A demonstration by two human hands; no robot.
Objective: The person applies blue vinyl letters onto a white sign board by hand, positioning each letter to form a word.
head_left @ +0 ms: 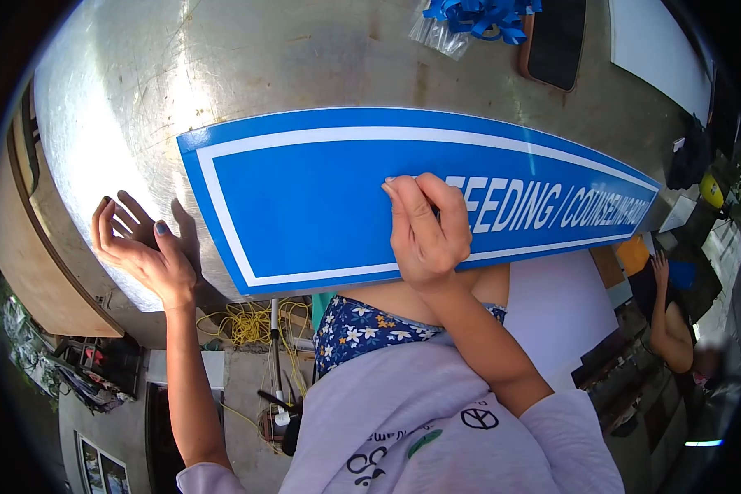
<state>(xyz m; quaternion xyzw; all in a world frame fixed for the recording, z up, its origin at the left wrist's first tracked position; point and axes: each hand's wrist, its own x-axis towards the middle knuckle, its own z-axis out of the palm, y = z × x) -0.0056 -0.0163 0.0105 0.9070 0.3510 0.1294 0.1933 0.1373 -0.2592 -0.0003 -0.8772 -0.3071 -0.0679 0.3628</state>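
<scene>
A long blue sign (pixel 321 198) with a white border and white lettering, "FEEDING / COUNSELING" partly readable, lies on the shiny metal table (pixel 288 58). Over the middle of the sign is my right hand (pixel 430 230), its fingertips pinched together and hiding the start of the lettering. Whatever the pinch holds, if anything, is too small to make out. My left hand (pixel 148 259) is off the sign's left end above the bare metal, palm up, with loosely curled fingers apart and nothing in them. Its shadow falls on the table beside it.
At the far side of the table are blue ribbon-like strips (pixel 486 16), clear plastic (pixel 440 37) and a phone (pixel 554 45). A white sheet (pixel 663 53) lies at the upper right. Below are tangled yellow cord (pixel 259 323) and another person's arm (pixel 663 321) at right.
</scene>
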